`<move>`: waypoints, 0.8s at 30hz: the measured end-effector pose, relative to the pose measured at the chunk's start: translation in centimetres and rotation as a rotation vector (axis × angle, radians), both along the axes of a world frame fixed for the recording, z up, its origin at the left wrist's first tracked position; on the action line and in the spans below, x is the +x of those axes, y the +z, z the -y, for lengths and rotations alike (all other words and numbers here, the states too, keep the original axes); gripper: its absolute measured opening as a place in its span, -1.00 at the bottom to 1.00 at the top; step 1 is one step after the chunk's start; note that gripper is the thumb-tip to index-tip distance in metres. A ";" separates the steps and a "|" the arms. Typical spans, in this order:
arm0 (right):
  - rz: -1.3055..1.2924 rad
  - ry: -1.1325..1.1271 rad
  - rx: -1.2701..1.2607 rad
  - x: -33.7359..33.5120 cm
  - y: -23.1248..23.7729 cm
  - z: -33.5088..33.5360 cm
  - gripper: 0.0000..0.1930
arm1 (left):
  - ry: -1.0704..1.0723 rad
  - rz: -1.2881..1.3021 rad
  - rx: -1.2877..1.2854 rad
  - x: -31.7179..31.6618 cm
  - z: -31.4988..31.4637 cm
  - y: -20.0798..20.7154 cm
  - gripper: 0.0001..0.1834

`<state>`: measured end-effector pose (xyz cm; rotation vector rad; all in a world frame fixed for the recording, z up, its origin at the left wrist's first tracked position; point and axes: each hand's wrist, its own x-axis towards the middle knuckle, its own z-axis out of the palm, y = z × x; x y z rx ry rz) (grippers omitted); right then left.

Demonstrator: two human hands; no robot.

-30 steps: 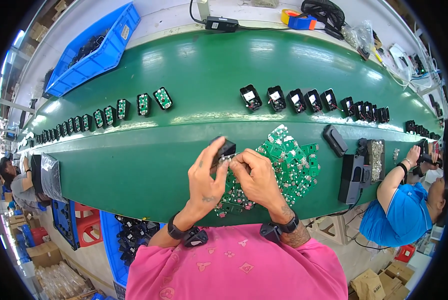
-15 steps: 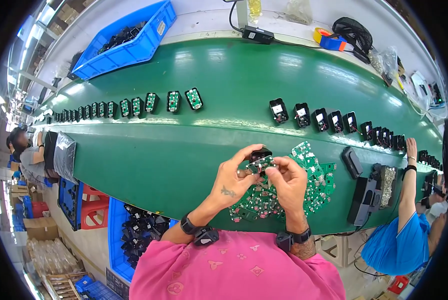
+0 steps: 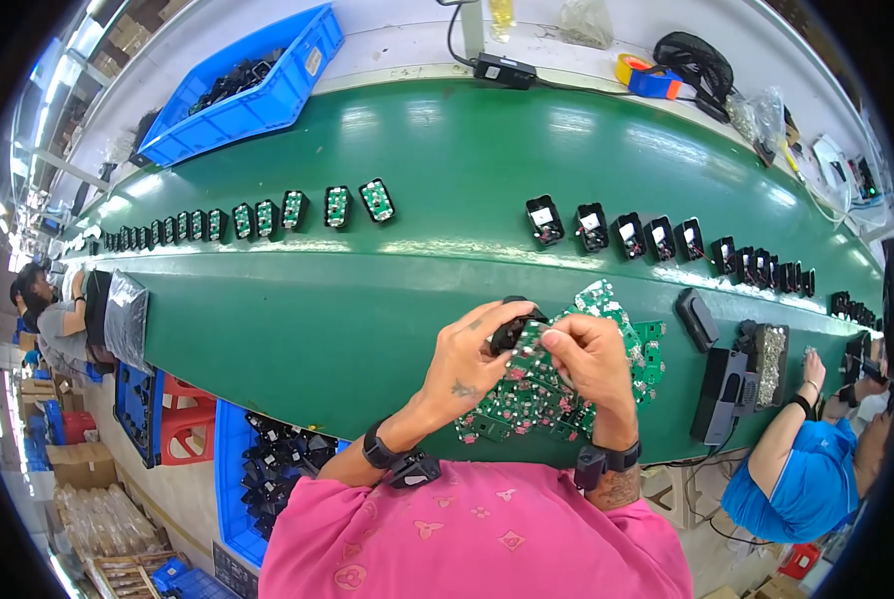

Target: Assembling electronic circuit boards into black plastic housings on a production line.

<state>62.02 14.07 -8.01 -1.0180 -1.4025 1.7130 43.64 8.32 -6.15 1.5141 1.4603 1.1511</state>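
My left hand (image 3: 467, 359) is closed round a small black plastic housing (image 3: 510, 317), held above the green table. With thumb and fingers pinched, my right hand (image 3: 592, 359) grips a green circuit board (image 3: 530, 344) close against the housing's side. My fingers cover parts of both, so whether the board touches the housing I cannot tell. Just beneath and beyond my hands lies a loose pile of green circuit boards (image 3: 649, 349). Farther off to the left stands a row of black housings with green boards (image 3: 377, 200); to the right is a row of open housings with white parts inside (image 3: 545, 220).
A blue crate (image 3: 307, 60) of black parts stands at the far left, another blue bin (image 3: 229, 469) beside me on the left. A grey device (image 3: 721, 394) and a tray of small metal parts (image 3: 770, 364) lie right. Co-workers sit at both sides, one in blue (image 3: 801, 484).
The board in my right hand has tilted from lying across the housing to a steeper angle beside it. The co-worker on the right has drawn an arm back from the housing row.
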 end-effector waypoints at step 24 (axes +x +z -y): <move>0.308 -0.189 0.377 -2.5 0.6 1.4 -0.62 | -0.037 0.260 -0.179 -0.8 -0.1 -0.5 -0.38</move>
